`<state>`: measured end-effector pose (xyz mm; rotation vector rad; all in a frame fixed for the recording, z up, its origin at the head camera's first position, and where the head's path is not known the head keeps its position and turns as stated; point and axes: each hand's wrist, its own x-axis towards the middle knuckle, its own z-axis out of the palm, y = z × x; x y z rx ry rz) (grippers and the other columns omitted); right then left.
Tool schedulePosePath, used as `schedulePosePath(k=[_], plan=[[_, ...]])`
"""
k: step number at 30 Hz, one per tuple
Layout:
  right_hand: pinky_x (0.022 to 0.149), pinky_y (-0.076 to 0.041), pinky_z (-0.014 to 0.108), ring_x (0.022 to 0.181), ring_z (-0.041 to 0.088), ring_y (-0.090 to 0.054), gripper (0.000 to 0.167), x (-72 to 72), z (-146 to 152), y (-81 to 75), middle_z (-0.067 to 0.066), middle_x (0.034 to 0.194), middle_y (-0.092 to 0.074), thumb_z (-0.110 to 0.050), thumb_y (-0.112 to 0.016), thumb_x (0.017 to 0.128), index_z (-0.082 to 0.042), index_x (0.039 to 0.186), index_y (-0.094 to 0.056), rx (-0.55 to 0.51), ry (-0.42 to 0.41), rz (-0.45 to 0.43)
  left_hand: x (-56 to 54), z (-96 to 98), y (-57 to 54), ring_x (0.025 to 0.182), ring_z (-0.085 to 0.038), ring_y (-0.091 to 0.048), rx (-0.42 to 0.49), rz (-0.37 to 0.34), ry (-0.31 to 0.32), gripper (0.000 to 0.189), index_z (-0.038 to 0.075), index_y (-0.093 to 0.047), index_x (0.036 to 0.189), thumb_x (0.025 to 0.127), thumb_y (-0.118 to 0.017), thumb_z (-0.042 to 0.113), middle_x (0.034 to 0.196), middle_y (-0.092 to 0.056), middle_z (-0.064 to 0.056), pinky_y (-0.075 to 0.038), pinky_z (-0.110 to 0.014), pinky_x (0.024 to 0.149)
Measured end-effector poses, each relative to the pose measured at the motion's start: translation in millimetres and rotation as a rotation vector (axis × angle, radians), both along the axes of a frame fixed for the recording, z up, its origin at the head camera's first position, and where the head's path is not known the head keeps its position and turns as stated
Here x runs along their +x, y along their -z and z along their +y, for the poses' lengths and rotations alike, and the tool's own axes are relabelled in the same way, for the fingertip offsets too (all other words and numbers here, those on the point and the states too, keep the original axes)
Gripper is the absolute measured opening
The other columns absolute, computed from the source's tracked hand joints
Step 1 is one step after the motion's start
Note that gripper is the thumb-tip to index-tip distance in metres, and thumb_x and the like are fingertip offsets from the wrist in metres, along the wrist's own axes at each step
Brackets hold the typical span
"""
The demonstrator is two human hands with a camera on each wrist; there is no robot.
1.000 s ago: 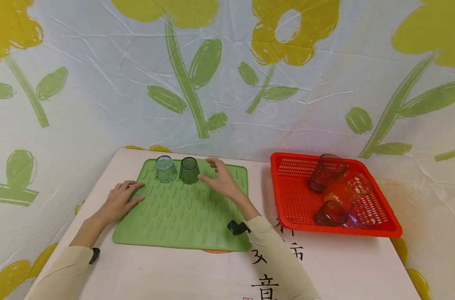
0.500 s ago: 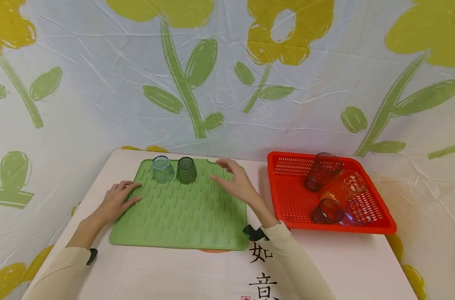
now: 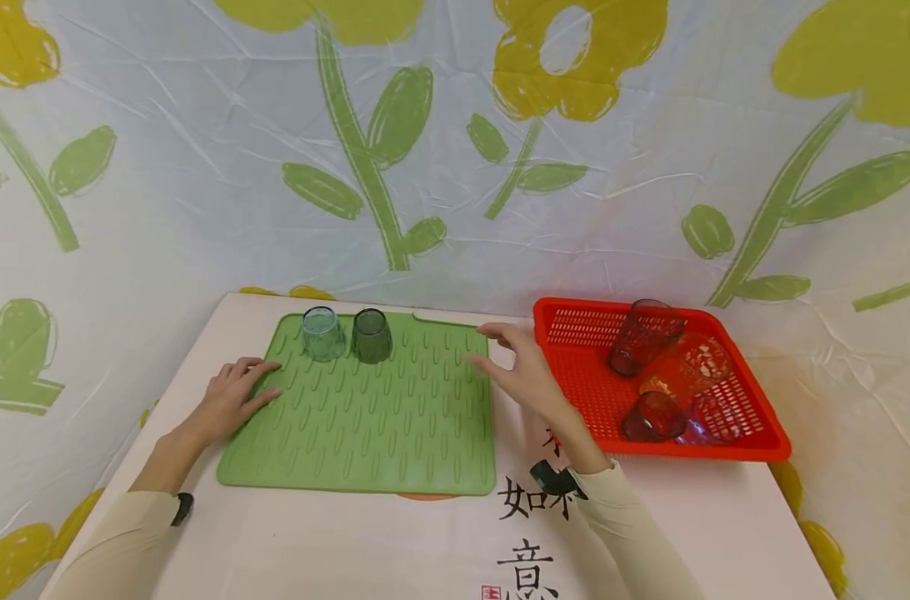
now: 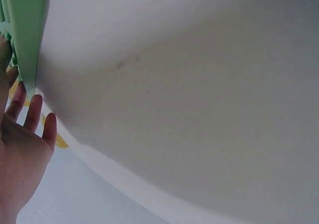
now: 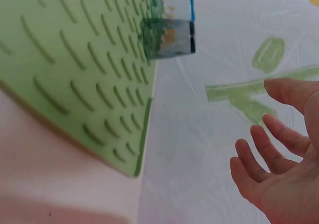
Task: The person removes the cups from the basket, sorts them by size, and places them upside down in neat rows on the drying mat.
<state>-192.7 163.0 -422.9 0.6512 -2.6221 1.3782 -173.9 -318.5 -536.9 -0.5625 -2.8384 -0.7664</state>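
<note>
On the green ridged mat (image 3: 365, 425), a light-blue glass (image 3: 323, 335) and a dark grey glass (image 3: 372, 337) stand side by side near the back left. My left hand (image 3: 230, 398) rests at the mat's left edge with fingers loosely spread, holding nothing. Over the mat's right edge, my right hand (image 3: 522, 367) hangs in the air between mat and basket, thumb and fingers apart around nothing. In the right wrist view, the right hand (image 5: 279, 154) shows relaxed fingers, away from both glasses.
A red plastic basket (image 3: 575, 446) stands at the table's right. Several glasses lie in it, among them a tall dark glass (image 3: 644, 337) and a short dark tumbler (image 3: 653, 417). A flowered cloth (image 3: 455, 167) hangs behind the table.
My right hand has moved away from the dark grey glass, rightward across the mat towards the red basket. The left hand has stayed at the mat's left edge. Both glasses stand where they were.
</note>
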Motion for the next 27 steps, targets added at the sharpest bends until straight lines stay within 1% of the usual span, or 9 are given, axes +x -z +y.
schedulePosePath(k=[7,11,15,18,21,22,24,26,27], plan=[[0.113,-0.04,0.05,0.13,0.031,-0.054,0.045,9.7,37.9,0.2,0.013,0.135,-0.061,-0.018,-0.077,0.095,-0.004,0.135,-0.061,-0.014,0.098,-0.025,1.2,-1.1,-1.1,0.113,-0.053,-0.044,0.0,-0.009,-0.014,0.045,0.0,-0.056,0.138,0.099,-0.07,0.018,0.132,-0.047,-0.03,-0.033,-0.068,0.087],[0.111,-0.041,0.054,0.127,0.034,-0.056,0.046,13.7,59.0,1.0,0.013,0.135,-0.062,-0.017,-0.078,0.094,-0.005,0.135,-0.061,-0.014,0.155,-0.003,1.8,-1.9,-0.3,0.113,-0.053,-0.044,-0.002,-0.003,-0.018,0.044,0.0,-0.056,0.137,0.099,-0.07,0.018,0.132,-0.048,-0.03,-0.033,-0.068,0.087],[0.109,-0.041,0.058,0.126,0.036,-0.055,0.047,18.0,81.6,0.4,0.013,0.134,-0.062,-0.021,-0.078,0.094,-0.007,0.135,-0.061,0.01,0.194,0.019,2.2,-1.5,0.6,0.112,-0.053,-0.045,0.003,-0.001,-0.021,0.044,0.0,-0.056,0.137,0.099,-0.071,0.017,0.132,-0.048,-0.03,-0.033,-0.069,0.087],[0.108,-0.04,0.061,0.127,0.038,-0.053,0.048,22.6,100.1,0.7,0.014,0.134,-0.061,-0.024,-0.077,0.095,-0.006,0.136,-0.06,0.049,0.221,0.029,1.8,-0.7,1.5,0.112,-0.053,-0.045,0.004,-0.005,-0.02,0.045,0.0,-0.055,0.137,0.099,-0.07,0.018,0.132,-0.047,-0.03,-0.033,-0.069,0.087],[0.108,-0.041,0.06,0.128,0.038,-0.053,0.049,28.6,117.8,1.4,0.016,0.135,-0.06,-0.024,-0.077,0.095,-0.005,0.137,-0.059,0.087,0.258,0.034,0.9,0.2,2.5,0.112,-0.053,-0.045,0.004,-0.002,-0.017,0.045,0.0,-0.055,0.137,0.099,-0.071,0.018,0.132,-0.047,-0.03,-0.033,-0.069,0.087],[0.11,-0.043,0.053,0.127,0.037,-0.053,0.049,30.4,123.7,2.3,0.017,0.135,-0.06,-0.023,-0.077,0.095,-0.005,0.137,-0.059,0.102,0.27,0.037,0.5,0.3,2.6,0.112,-0.053,-0.045,0.004,0.0,-0.016,0.045,0.0,-0.055,0.137,0.099,-0.071,0.018,0.132,-0.047,-0.03,-0.033,-0.069,0.087],[0.111,-0.043,0.034,0.125,0.035,-0.054,0.049,34.1,134.3,3.6,0.017,0.134,-0.06,-0.022,-0.077,0.095,-0.005,0.136,-0.06,0.128,0.293,0.042,0.3,0.7,2.6,0.112,-0.053,-0.044,0.003,0.003,-0.017,0.045,0.0,-0.056,0.137,0.099,-0.071,0.017,0.132,-0.047,-0.03,-0.033,-0.069,0.087],[0.105,-0.039,0.016,0.121,0.033,-0.056,0.048,37.0,143.9,5.2,0.017,0.132,-0.061,-0.021,-0.077,0.094,-0.003,0.135,-0.06,0.156,0.307,0.059,0.1,1.3,2.2,0.113,-0.053,-0.044,0.004,0.001,-0.018,0.045,0.0,-0.055,0.137,0.099,-0.071,0.017,0.133,-0.047,-0.03,-0.032,-0.069,0.088],[0.101,-0.036,0.009,0.119,0.033,-0.056,0.047,38.3,148.4,6.0,0.017,0.13,-0.061,-0.021,-0.078,0.094,-0.003,0.134,-0.061,0.168,0.311,0.071,0.0,1.6,1.9,0.114,-0.054,-0.044,0.003,-0.001,-0.019,0.045,0.0,-0.055,0.138,0.099,-0.071,0.016,0.133,-0.047,-0.03,-0.032,-0.069,0.088]])
